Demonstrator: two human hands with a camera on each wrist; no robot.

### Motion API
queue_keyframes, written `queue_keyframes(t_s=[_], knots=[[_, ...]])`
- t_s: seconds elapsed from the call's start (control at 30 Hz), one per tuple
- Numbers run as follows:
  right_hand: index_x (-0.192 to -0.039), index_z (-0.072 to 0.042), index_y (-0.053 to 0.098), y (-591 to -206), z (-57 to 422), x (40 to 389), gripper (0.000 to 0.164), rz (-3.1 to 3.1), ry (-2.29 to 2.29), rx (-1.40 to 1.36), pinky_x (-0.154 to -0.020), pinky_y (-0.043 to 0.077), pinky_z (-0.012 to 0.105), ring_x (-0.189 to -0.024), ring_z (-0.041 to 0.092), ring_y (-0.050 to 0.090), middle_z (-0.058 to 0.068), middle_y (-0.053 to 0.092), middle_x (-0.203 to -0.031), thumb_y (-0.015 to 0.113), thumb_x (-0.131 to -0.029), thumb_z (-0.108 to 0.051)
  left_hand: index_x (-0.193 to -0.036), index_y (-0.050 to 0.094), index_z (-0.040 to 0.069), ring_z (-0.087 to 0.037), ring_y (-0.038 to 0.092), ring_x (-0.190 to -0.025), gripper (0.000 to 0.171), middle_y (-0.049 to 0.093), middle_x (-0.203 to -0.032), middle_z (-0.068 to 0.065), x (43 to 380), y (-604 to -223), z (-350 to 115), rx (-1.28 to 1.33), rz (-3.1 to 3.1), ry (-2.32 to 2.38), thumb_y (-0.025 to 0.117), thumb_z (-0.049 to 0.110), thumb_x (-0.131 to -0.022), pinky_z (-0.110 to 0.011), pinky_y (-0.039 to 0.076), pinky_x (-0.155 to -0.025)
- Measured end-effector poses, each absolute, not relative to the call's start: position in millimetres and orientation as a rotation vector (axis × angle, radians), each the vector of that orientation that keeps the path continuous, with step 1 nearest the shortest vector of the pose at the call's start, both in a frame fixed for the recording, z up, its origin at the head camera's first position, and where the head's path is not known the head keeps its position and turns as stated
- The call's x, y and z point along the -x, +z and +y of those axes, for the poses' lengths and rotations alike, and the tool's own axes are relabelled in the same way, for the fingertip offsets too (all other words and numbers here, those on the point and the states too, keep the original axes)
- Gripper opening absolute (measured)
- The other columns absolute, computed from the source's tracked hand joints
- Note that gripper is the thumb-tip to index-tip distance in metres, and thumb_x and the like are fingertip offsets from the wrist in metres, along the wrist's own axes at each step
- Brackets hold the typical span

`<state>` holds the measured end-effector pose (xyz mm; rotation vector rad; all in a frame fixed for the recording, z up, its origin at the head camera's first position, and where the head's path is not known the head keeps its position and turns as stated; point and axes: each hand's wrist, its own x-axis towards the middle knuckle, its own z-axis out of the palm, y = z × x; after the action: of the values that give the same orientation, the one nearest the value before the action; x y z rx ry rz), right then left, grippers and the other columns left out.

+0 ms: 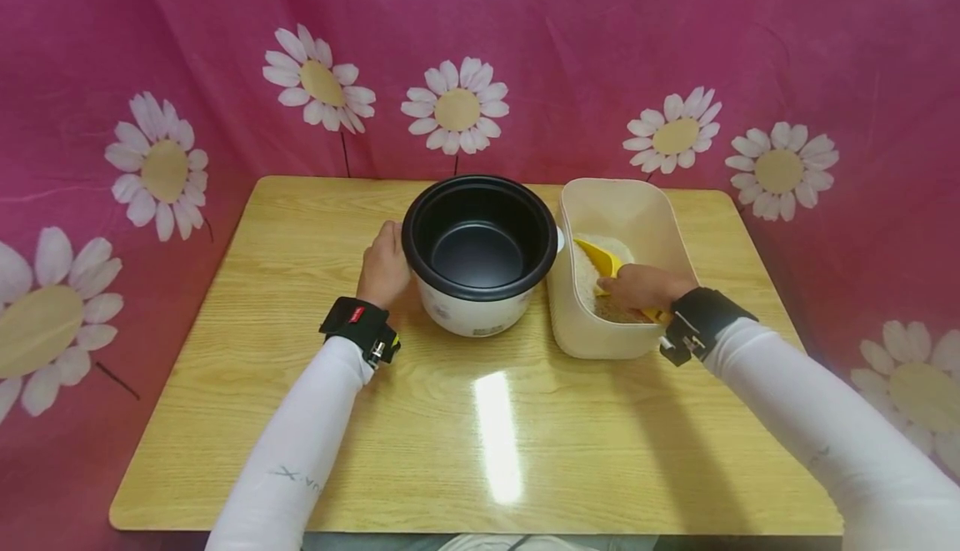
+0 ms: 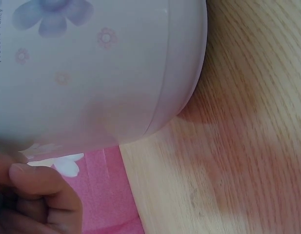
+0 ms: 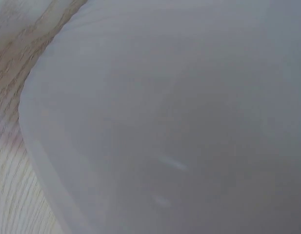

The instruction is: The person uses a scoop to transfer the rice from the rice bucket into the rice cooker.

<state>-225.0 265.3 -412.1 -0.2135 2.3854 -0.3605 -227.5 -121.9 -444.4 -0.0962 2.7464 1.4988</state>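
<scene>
A white rice cooker [image 1: 476,313] with a black inner pot [image 1: 480,255] stands lidless at the back middle of the table. My left hand [image 1: 386,266] grips its left side, where the handle is hidden by the fingers; curled fingers show beside the flowered wall in the left wrist view. To the cooker's right is a cream bin [image 1: 600,343] holding rice [image 1: 585,280]. Inside it, my right hand [image 1: 643,286] holds a yellow scoop [image 1: 597,257] by its handle, the scoop's head touching the rice. Only the bin's outer wall [image 3: 140,122] fills the right wrist view.
The wooden table [image 1: 420,443] carries the cooker and bin side by side near its back edge. A pink curtain [image 1: 540,59] with white flowers hangs behind and at both sides. The cooker's white right handle [image 1: 560,239] sits close to the bin's rim.
</scene>
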Motion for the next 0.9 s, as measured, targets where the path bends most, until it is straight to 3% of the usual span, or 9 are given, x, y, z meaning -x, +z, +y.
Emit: queue_keyframes(t_s=[0.5,0.73,0.9], knots=[[-0.058,-0.007,0.055,-409.6,265.1,224.1,0.066,2.276,-0.513,0.128,-0.077,0.044,0.028,-0.047,0.013,0.049,-0.004,0.049,-0.047,0.034,-0.111,-0.041,-0.123,0.049,0.002,-0.032,0.052,-0.093,0.050,0.047,-0.096,-0.012,228.4,-447.0,-122.6,0.091,2.746,1.515,0.022,0.044,-0.114,-0.038,0.039,-0.077],[-0.067,-0.009,0.050,-412.4,267.9,224.5,0.057,2.209,-0.620,0.046,-0.061,0.044,0.026,-0.043,0.009,0.048,-0.004,0.048,-0.054,0.035,-0.110,-0.043,-0.122,0.049,0.001,-0.033,0.052,-0.093,0.049,0.048,-0.096,-0.013,229.2,-447.8,-121.5,0.073,2.769,1.499,0.022,0.042,-0.114,-0.039,0.040,-0.079],[-0.067,-0.011,0.049,-411.9,267.9,224.4,0.056,2.201,-0.636,0.032,-0.060,0.044,0.026,-0.042,0.008,0.047,-0.004,0.048,-0.055,0.036,-0.110,-0.044,-0.124,0.048,0.002,-0.033,0.052,-0.095,0.050,0.048,-0.098,-0.013,230.1,-449.1,-122.0,0.090,2.750,1.499,0.023,0.044,-0.114,-0.040,0.040,-0.081]])
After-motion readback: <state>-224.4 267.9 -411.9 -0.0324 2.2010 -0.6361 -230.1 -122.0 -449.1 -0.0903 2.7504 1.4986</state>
